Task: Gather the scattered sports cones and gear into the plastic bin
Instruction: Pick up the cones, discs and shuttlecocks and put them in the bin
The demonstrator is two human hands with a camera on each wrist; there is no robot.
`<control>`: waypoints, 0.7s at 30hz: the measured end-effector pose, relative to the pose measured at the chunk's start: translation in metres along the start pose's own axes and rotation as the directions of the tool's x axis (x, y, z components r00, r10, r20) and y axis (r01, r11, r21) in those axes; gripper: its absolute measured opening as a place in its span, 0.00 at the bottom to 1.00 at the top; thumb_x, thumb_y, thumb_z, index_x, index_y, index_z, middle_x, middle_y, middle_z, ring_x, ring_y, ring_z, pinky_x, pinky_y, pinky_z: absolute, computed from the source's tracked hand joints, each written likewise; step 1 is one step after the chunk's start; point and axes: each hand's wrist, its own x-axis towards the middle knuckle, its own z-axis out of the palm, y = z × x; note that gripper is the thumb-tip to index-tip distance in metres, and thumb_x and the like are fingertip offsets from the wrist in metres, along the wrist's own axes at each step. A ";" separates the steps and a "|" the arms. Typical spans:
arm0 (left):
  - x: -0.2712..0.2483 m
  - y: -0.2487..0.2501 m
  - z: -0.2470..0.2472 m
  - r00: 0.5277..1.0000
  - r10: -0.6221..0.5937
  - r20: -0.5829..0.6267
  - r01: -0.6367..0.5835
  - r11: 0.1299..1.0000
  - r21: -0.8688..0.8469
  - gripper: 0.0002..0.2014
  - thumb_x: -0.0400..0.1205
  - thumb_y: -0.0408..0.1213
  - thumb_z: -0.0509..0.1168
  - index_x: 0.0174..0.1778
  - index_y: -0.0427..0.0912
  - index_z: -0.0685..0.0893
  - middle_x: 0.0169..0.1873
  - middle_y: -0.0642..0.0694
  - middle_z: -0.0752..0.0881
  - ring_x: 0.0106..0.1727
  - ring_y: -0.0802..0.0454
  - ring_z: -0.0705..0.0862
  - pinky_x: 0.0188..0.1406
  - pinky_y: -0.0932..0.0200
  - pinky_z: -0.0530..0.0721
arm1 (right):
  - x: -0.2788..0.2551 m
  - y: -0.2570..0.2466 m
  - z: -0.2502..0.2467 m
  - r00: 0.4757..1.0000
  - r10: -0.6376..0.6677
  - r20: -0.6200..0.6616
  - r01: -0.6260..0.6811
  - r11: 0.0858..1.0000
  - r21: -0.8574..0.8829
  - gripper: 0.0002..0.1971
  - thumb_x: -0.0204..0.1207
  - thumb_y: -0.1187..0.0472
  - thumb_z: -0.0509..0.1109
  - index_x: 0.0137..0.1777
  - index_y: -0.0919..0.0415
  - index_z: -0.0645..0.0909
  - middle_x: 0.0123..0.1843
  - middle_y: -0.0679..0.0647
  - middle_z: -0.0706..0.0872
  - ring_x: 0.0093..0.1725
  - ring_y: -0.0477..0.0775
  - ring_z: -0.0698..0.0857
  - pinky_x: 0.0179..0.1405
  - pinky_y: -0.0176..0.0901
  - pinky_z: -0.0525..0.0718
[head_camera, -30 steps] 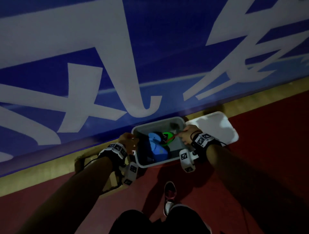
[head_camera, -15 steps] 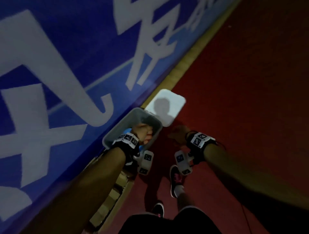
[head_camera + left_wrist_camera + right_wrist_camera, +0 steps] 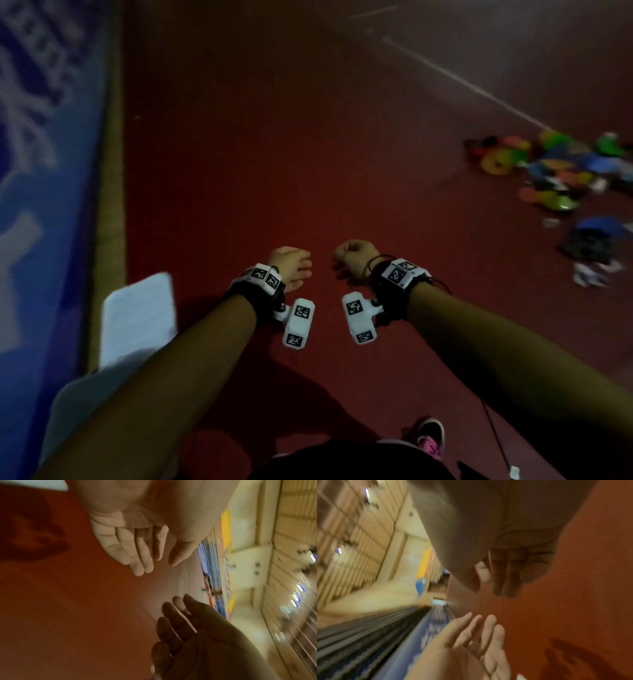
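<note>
Both hands empty. My left hand (image 3: 291,267) and right hand (image 3: 352,260) are held out in front of me, side by side over the dull red rubber floor (image 3: 274,154), not touching each other. The wrist views show the fingers of both loosely extended, nothing between them; from the head view the right looks more curled, but it holds nothing. I judge this is a transit posture: hands free and forward, ready for the next pickup.

The heap of multicoloured flat plastic sports cones and dark gear (image 3: 555,171) lies on the floor well ahead of and to the right of my right hand, out of reach from here. Blur keeps me from counting or separating pieces.

A flat white plastic lid (image 3: 137,315) lies on the floor just behind and to the left of my left hand, against the tan strip (image 3: 109,205) at the foot of the blue printed wall banner (image 3: 44,171). The pale blurred mass (image 3: 73,401) behind it, under my left forearm, may be the plastic bin; I cannot tell. Lid off presumably keeps the bin open for loading.

Judgement: much gear left to gather; next comes walking to the heap
</note>
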 end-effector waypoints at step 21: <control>0.108 0.111 0.672 0.822 -0.121 0.557 -0.181 0.871 0.456 0.02 0.82 0.37 0.66 0.49 0.44 0.81 0.42 0.47 0.88 0.38 0.51 0.86 0.29 0.61 0.77 | 0.044 0.190 -0.604 0.716 0.492 -0.495 -0.084 0.764 0.639 0.07 0.81 0.67 0.65 0.41 0.62 0.77 0.32 0.58 0.79 0.26 0.54 0.76 0.26 0.38 0.70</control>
